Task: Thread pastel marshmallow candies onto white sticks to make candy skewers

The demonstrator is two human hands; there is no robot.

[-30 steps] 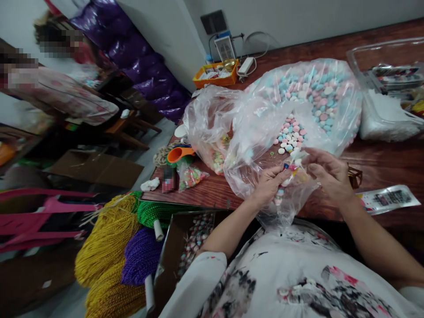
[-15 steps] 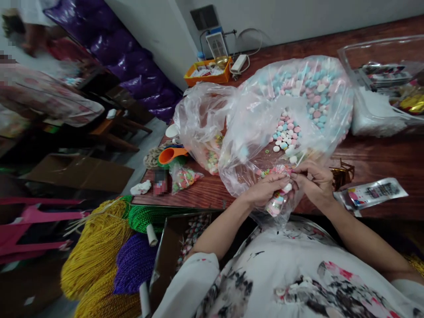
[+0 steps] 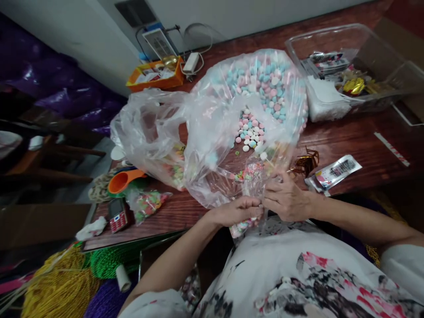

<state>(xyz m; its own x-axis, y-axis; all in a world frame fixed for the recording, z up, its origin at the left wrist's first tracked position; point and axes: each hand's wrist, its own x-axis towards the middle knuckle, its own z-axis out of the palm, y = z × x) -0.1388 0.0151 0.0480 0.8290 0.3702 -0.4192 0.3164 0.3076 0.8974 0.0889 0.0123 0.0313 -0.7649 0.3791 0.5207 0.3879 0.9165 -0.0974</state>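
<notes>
My left hand (image 3: 236,212) is closed round a small clear bag (image 3: 243,227) with pink, green and white pieces in it, at the table's front edge. Against its right side, my right hand (image 3: 286,196) is closed with the fingers pinched on the bag's clear plastic; a thin white stick with a pale tip pokes out above it. Just beyond both hands lies a large clear bag (image 3: 268,84) of pink, blue and white candies, with loose candies (image 3: 250,132) near its mouth. A second plastic bag (image 3: 149,128) with colourful pieces rests to its left.
An orange scoop (image 3: 122,181), a small bag of pieces (image 3: 149,204) and a phone (image 3: 118,215) lie at the left. Gold ties (image 3: 306,162) and a silver packet (image 3: 338,173) are at the right, below a clear bin (image 3: 298,53). Yellow cord (image 3: 62,282) hangs at lower left.
The view has swung to the right, showing more of the bin and a striped strip. My right hand has turned, its back now up, and sits closer to my left hand.
</notes>
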